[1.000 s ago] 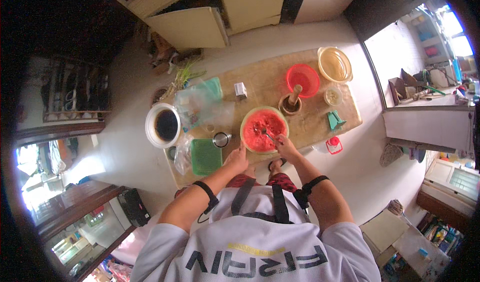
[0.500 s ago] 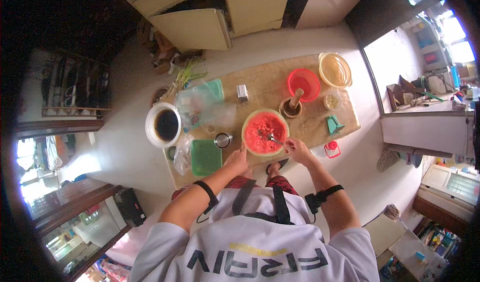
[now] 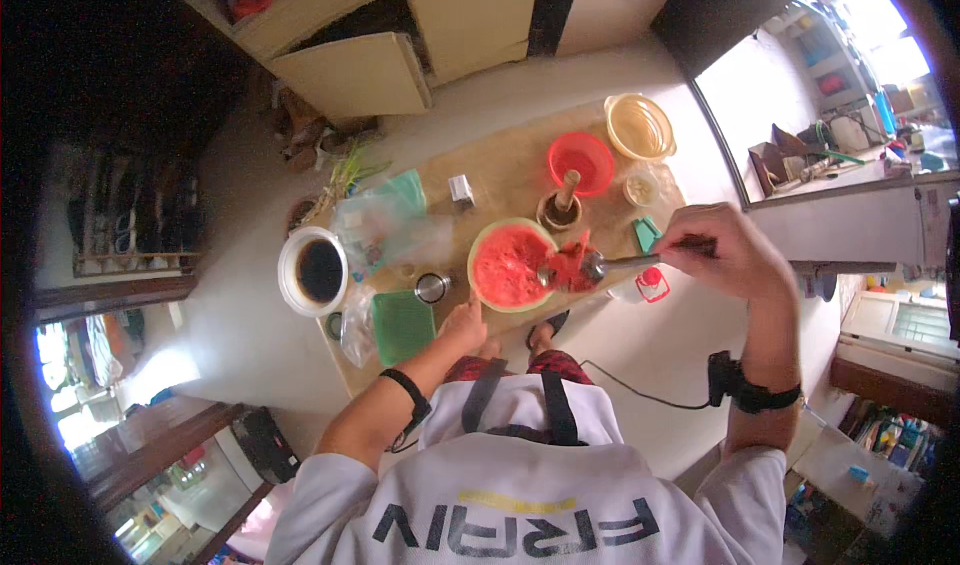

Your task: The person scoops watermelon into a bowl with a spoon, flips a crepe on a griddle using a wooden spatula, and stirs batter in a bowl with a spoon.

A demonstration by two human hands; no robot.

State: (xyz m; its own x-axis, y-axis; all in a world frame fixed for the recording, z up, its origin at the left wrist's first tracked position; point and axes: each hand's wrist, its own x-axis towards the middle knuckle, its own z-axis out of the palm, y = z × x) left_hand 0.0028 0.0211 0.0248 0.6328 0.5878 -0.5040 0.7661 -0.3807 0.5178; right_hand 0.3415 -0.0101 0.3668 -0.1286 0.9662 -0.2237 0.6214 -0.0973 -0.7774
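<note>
A halved watermelon (image 3: 503,262) rests cut side up near the front edge of the table, its red flesh partly scooped and broken. My left hand (image 3: 465,327) grips its rind at the near left rim. My raised right hand (image 3: 728,252) is closed round the handle of a metal spoon (image 3: 632,262), to the right of the melon. Loose red watermelon flesh (image 3: 572,265) is at the spoon's end, by the melon's right rim; motion blur hides its exact outline.
Behind the melon stand a mortar with a pestle (image 3: 566,197), a red bowl (image 3: 590,157) and a beige basin (image 3: 655,130). A green basket (image 3: 404,345), metal-topped jar (image 3: 432,288) and plastic bags are left, beyond them a white tub (image 3: 288,265) of dark liquid. A red-capped bottle (image 3: 652,285) is right.
My right hand has risen and moved right, bringing the spoon and watermelon flesh out of the melon. The left hand stays at the rind, while the whole view has shifted slightly.
</note>
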